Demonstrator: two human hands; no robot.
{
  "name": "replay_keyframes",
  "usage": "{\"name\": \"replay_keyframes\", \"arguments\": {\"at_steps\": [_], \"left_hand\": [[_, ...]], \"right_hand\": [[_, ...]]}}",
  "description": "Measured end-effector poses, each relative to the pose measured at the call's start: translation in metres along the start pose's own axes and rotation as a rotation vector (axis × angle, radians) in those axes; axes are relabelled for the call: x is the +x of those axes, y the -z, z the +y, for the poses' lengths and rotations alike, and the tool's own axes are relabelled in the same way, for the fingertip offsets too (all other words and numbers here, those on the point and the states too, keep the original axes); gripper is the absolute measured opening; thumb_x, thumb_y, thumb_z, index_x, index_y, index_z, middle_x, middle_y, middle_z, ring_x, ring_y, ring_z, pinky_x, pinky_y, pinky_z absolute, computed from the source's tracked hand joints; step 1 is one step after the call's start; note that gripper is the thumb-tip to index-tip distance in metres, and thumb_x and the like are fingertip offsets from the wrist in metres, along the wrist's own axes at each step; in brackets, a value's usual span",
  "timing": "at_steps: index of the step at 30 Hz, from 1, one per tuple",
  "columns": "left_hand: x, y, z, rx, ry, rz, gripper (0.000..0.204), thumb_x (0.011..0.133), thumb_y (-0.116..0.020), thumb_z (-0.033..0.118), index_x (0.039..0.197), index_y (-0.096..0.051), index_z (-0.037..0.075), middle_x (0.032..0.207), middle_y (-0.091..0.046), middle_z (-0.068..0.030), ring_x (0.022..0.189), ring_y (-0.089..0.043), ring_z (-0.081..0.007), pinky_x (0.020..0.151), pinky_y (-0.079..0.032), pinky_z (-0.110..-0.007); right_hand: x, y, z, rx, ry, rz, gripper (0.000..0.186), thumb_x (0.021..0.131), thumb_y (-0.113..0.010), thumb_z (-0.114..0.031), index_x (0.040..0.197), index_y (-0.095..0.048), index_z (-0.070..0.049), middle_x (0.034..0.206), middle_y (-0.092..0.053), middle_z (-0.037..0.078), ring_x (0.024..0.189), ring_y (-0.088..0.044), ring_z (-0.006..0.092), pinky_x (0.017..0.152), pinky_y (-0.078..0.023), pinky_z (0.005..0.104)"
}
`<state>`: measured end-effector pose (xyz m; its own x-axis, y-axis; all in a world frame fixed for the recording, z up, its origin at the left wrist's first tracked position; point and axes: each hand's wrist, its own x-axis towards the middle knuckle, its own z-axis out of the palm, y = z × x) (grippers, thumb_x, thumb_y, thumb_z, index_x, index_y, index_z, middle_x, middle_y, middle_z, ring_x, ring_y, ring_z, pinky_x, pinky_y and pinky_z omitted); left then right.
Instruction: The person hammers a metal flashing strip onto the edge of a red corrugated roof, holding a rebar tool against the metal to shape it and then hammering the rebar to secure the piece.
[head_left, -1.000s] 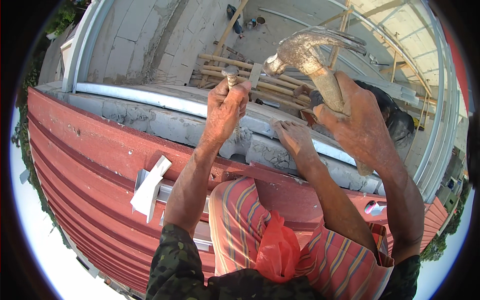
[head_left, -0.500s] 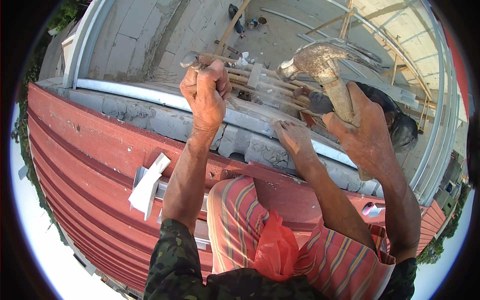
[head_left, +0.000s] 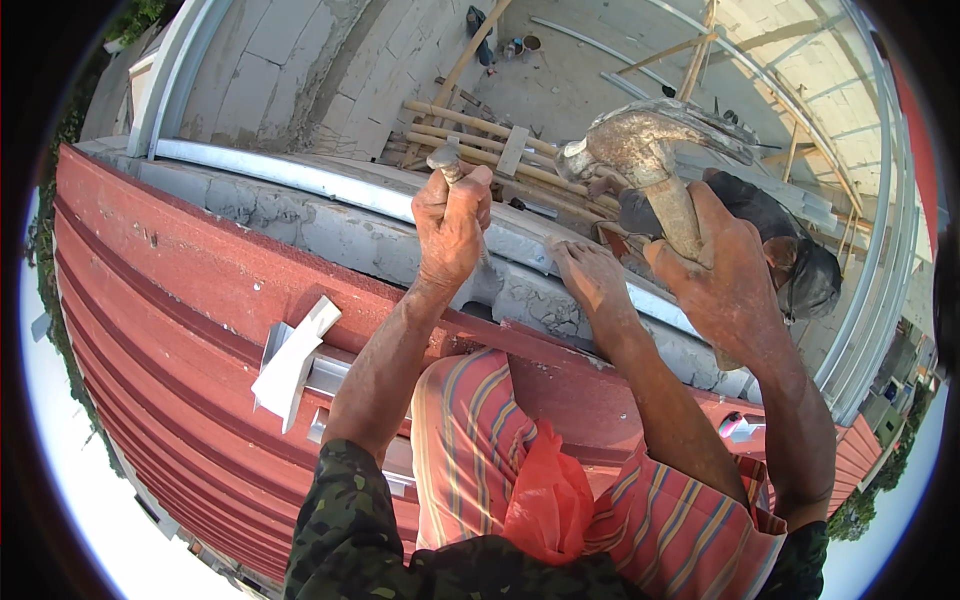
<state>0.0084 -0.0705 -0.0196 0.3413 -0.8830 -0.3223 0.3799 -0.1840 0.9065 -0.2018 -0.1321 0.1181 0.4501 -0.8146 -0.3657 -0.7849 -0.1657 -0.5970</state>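
My left hand (head_left: 450, 225) grips an upright metal rod with a flared head (head_left: 443, 156), its lower end down at the rough concrete block edge (head_left: 350, 220). My right hand (head_left: 710, 280) is closed round the handle of a worn claw hammer (head_left: 640, 145), whose head is raised right of the rod's top, apart from it. My bare foot (head_left: 590, 275) rests toes-first on the silver metal channel (head_left: 260, 163) along the wall top. Red corrugated sheeting (head_left: 180, 330) lies below my left arm, with white folded metal scraps (head_left: 290, 370) on it.
A person in dark clothing (head_left: 800, 270) is just beyond the wall at right, partly behind the hammer. Below lie bamboo poles (head_left: 470, 120), buckets (head_left: 530, 43) and leaning timber (head_left: 470, 45). Curved-looking metal rails (head_left: 850, 330) run along the right. A red plastic bag (head_left: 550, 500) lies on my lap.
My left hand with the rod went left and up, then came back right and down. My right hand with the hammer has shifted slightly right and down. The person beyond has moved slightly.
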Motion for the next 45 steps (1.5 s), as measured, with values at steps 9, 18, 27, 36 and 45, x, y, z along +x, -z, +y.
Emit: {"name": "replay_keyframes", "arguments": {"at_steps": [9,18,27,36,45], "left_hand": [[-0.02,0.006,0.022,-0.037,-0.055,0.001,0.02,0.087,-0.061,0.02,0.077,-0.053,0.005,0.06,-0.043,0.0,0.05,-0.037,-0.0066,0.044,-0.032,-0.023],[-0.017,0.011,0.003,-0.121,0.026,-0.015,0.02,0.088,-0.06,0.021,0.075,-0.052,0.008,0.057,-0.041,0.0027,0.048,-0.035,-0.0053,0.043,-0.031,-0.022],[-0.012,0.006,0.0,-0.067,-0.09,0.106,0.022,0.088,-0.059,0.016,0.07,-0.049,0.008,0.059,-0.039,0.0072,0.055,-0.03,-0.002,0.047,-0.026,-0.021],[-0.017,0.012,0.027,-0.133,-0.064,-0.006,0.024,0.087,-0.062,0.019,0.069,-0.051,0.007,0.058,-0.039,0.0074,0.053,-0.033,-0.0022,0.047,-0.028,-0.021],[-0.015,0.019,0.007,-0.039,0.059,-0.086,0.027,0.087,-0.061,0.025,0.069,-0.051,0.007,0.06,-0.038,0.007,0.056,-0.032,-0.0037,0.049,-0.027,-0.023]], "right_hand": [[-0.001,-0.006,-0.01,0.035,-0.06,-0.029,0.024,0.078,-0.06,-0.011,0.091,-0.047,0.004,0.071,-0.058,0.026,0.067,-0.061,0.0406,0.063,-0.046,0.0435],[-0.002,-0.014,-0.009,0.017,-0.028,-0.05,0.026,0.078,-0.061,-0.012,0.094,-0.049,0.004,0.073,-0.059,0.022,0.066,-0.06,0.0388,0.062,-0.045,0.0422],[-0.002,-0.014,-0.013,0.025,-0.089,-0.087,0.027,0.077,-0.062,-0.013,0.095,-0.05,0.003,0.077,-0.061,0.022,0.07,-0.062,0.0374,0.065,-0.047,0.0411],[-0.004,-0.015,-0.011,0.043,-0.057,-0.066,0.026,0.076,-0.062,-0.011,0.093,-0.049,0.003,0.074,-0.06,0.022,0.069,-0.062,0.0372,0.062,-0.046,0.041],[-0.006,-0.019,-0.009,0.027,0.001,-0.09,0.024,0.076,-0.062,-0.01,0.089,-0.046,0.004,0.069,-0.056,0.023,0.063,-0.058,0.0392,0.06,-0.045,0.04]]}}
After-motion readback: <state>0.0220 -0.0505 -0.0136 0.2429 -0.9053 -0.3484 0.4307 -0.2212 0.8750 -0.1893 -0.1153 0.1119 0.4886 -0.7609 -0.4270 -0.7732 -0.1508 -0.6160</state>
